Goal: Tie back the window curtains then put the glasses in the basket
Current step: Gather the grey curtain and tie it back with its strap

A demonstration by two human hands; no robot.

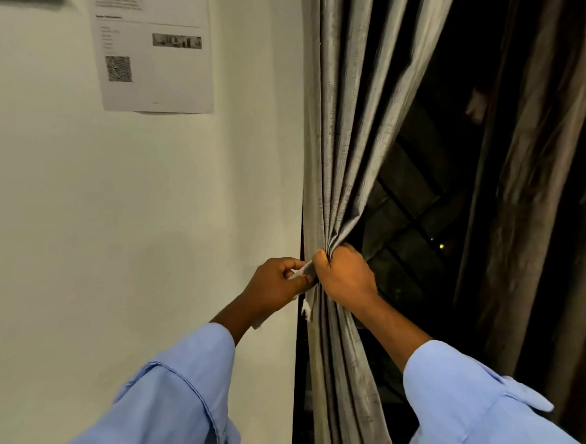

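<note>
A grey curtain (341,130) hangs at the left edge of a dark window and is gathered into a tight bunch at waist height. My right hand (344,273) is closed around that bunch from the right. My left hand (276,284) sits just left of it, pinching a pale strip of tie-back cloth (301,272) against the curtain. A frayed white end of the strip (307,310) dangles below the hands. A second, brownish curtain (532,183) hangs on the right side. No glasses or basket are in view.
A white wall (135,216) fills the left half, with a printed paper sheet (155,47) stuck on it high up. Behind the curtains is a dark window (415,206) with black bars across it.
</note>
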